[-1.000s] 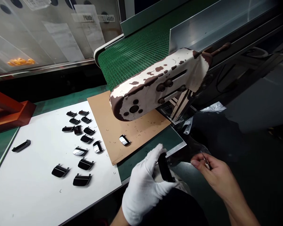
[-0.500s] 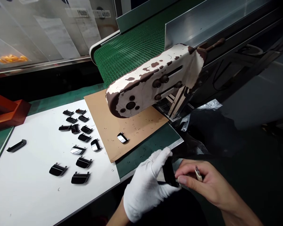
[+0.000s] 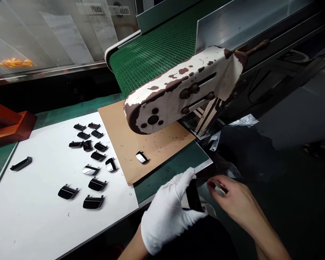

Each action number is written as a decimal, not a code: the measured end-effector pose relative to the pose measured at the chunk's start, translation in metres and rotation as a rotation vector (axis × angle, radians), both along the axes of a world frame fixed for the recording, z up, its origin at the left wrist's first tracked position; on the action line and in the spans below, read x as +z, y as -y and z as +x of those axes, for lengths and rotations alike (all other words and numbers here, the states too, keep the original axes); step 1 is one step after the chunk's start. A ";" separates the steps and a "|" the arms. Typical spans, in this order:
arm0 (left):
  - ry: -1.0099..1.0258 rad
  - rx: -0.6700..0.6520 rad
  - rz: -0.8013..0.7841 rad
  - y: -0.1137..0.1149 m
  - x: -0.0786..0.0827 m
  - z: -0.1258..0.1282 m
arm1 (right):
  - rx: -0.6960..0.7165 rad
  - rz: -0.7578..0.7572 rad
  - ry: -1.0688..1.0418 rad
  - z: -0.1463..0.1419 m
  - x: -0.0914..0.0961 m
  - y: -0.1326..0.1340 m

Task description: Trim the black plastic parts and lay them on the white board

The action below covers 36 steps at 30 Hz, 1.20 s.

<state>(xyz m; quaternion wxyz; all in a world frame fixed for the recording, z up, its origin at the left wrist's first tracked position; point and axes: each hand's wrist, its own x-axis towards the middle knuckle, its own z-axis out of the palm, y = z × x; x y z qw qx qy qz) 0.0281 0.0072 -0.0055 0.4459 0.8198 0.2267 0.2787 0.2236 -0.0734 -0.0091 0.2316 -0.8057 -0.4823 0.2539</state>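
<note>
My left hand (image 3: 169, 213), in a white glove, grips a glossy black plastic part (image 3: 193, 195) by its edges, just off the table's front edge. My right hand (image 3: 230, 195) is bare and somewhat blurred. Its fingers are curled round a small tool, mostly hidden now; its kind cannot be made out. A gap separates this hand from the held part. One similar black part (image 3: 142, 157) with small tabs lies on the brown cardboard (image 3: 116, 119).
Several black parts (image 3: 93, 202) lie on a white sheet (image 3: 38, 224), with one long piece (image 3: 21, 164) at left. Small curled shavings dot the cardboard. A green conveyor belt (image 3: 151, 54) with a chipped white end plate (image 3: 173, 94) overhangs it. An orange stand (image 3: 13, 126) is at left.
My right hand has drawn back to the right and slightly up, away from the held part. The left hand keeps its grip. The view has shifted slightly.
</note>
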 end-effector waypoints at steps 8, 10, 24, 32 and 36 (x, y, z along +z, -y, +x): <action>-0.443 0.060 0.034 0.000 0.005 0.011 | -0.137 -0.063 -0.052 0.003 -0.011 0.014; -0.481 0.062 0.044 0.001 0.006 0.015 | -0.046 -0.032 -0.122 -0.008 -0.007 0.010; -0.532 -0.018 0.142 0.003 -0.013 0.015 | 0.128 -0.074 -0.339 -0.018 -0.002 0.001; -0.548 0.000 0.388 0.009 -0.014 0.019 | 0.103 -0.043 -0.219 -0.023 0.005 -0.002; -0.512 -0.002 0.481 0.011 -0.019 0.021 | 0.114 -0.010 -0.144 -0.025 0.003 0.000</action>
